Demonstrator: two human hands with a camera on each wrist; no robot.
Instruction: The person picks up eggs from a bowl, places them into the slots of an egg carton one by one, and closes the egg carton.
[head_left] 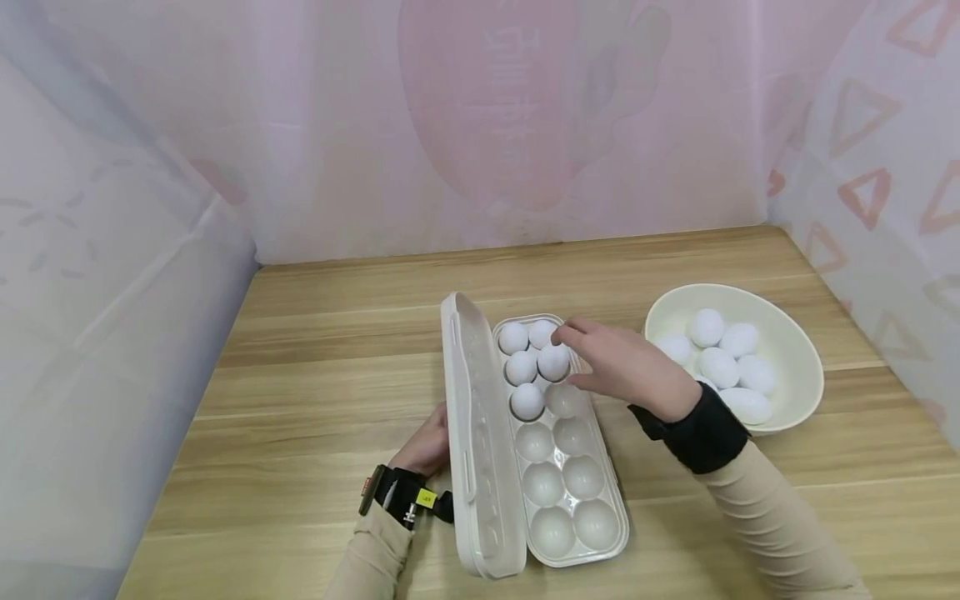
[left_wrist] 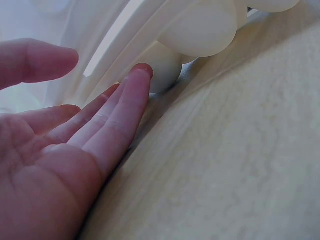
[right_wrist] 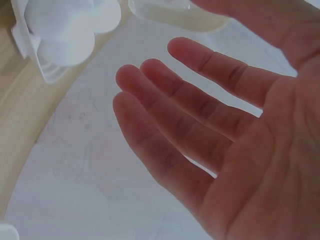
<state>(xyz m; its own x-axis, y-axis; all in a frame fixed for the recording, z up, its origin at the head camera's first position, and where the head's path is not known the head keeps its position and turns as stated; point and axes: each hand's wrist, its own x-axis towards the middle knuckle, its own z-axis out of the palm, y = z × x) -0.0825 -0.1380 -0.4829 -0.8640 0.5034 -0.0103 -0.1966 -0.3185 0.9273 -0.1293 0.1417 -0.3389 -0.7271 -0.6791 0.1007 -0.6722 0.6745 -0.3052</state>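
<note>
The white eggs (head_left: pixel 527 402) look light, smooth and easily cracked; I'd pinch one gently round its middle. Five sit in the twelve-cup egg carton (head_left: pixel 543 483), and I count at least seven in the cream bowl (head_left: pixel 807 392) right of it. Over the carton, the right hand (head_left: pixel 626 367) holds nothing, thumb and fingers apart; left of it, the left hand's (head_left: pixel 426 442) extended fingers seem to touch its underside

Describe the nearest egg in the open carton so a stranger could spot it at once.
On the wooden table, find the open carton left of the cream bowl. In its column beside the raised lid, take the third egg from the far end. Unlike the carton's other eggs, it has no partner across its row.
</note>
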